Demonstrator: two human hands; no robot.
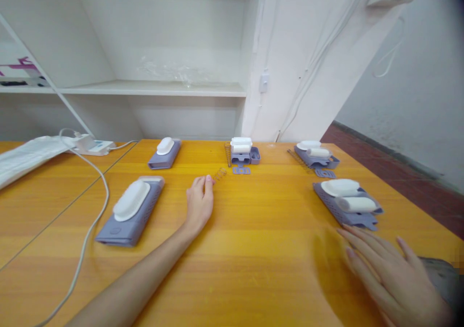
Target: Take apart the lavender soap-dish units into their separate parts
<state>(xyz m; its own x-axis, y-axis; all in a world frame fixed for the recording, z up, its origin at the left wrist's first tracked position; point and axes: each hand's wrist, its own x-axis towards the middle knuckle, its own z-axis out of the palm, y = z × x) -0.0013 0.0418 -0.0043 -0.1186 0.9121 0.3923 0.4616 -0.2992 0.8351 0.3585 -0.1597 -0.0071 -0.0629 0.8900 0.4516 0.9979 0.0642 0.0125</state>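
My left hand is over the middle of the table, thumb and fingers pinched on one end of a thin coil spring that points away to the right. At the lower right my right hand hovers with its fingers stretched out and apart, holding nothing. Just beyond its fingertips lies a grey-purple housing with a white oval piece and a white roller on top. Left of my left hand rests a longer grey-purple case carrying a white oval piece.
Behind stand a smaller case and two sets of grey parts, each with a spring beside it. A white cable crosses the left side, near a power strip. White shelving backs the table.
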